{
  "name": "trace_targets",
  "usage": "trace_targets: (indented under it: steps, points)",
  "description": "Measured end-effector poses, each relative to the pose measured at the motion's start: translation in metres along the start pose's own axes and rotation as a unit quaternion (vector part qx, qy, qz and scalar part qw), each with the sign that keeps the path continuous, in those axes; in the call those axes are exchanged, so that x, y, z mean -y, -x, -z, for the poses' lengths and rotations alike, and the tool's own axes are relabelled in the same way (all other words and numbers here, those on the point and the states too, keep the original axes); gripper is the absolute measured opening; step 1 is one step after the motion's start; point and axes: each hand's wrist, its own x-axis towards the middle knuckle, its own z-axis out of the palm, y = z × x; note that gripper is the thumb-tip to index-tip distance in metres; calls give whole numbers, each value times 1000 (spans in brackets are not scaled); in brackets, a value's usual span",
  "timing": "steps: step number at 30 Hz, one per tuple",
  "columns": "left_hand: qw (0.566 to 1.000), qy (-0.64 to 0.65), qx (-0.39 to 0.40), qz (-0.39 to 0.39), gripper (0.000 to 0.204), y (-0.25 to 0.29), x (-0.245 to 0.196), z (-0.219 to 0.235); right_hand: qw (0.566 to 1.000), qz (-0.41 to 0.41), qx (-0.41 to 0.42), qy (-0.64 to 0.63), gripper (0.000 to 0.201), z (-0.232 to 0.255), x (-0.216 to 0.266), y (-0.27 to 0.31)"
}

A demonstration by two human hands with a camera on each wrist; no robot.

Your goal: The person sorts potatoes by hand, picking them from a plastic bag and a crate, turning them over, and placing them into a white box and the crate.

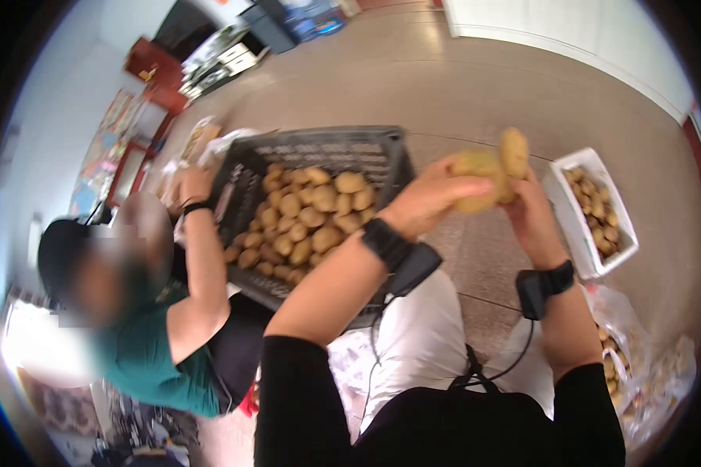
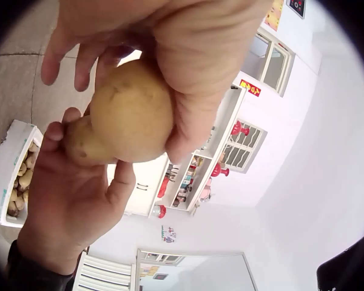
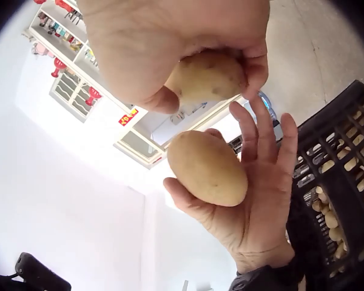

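One potato (image 1: 470,166) fills the left grip (image 1: 428,196), another potato (image 1: 514,152) the right grip (image 1: 533,214), between loaded black crate (image 1: 398,159) and white box (image 1: 567,218).

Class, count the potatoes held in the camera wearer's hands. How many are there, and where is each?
2: one potato is in the left hand, the other potato in the right hand. Fingers could hide another.

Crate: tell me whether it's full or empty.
Partly full: potatoes lie in the crate, its far wall showing above them.
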Motion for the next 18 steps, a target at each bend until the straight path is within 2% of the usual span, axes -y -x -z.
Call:
trace_targets:
  steps: [1,2,4,5,8,9,11,13,14,18]
  points:
    - [1000,19,19,-4,51,1,0,0,1000,-3,10,24,48,-2,2,1]
    - [1000,12,2,-11,51,2,1,2,999,-6,27,16,48,-10,0,1]
    - [999,3,53,1,60,1,3,2,979,107,10,173,58,-20,-2,4]
    - [999,0,48,-5,60,-1,4,3,977,69,36,198,64,-17,-2,6]
    - [999,-21,45,10,63,0,0,5,971,104,68,204,66,-22,-6,11]
    - [1000,-11,20,8,63,2,-5,4,971,105,69,202,66,-25,-6,12]
    - [1000,-3,-3,8,63,5,-10,5,970,159,92,159,66,-31,-2,15]
    - [993,97,-53,-35,60,6,-14,5,973,156,66,156,62,-32,1,15]
    - [994,95,-49,-33,60,7,-19,7,976,153,41,153,58,-31,3,15]
    - [979,81,-117,-143,71,18,-57,33,981,141,0,136,53,-19,5,12]
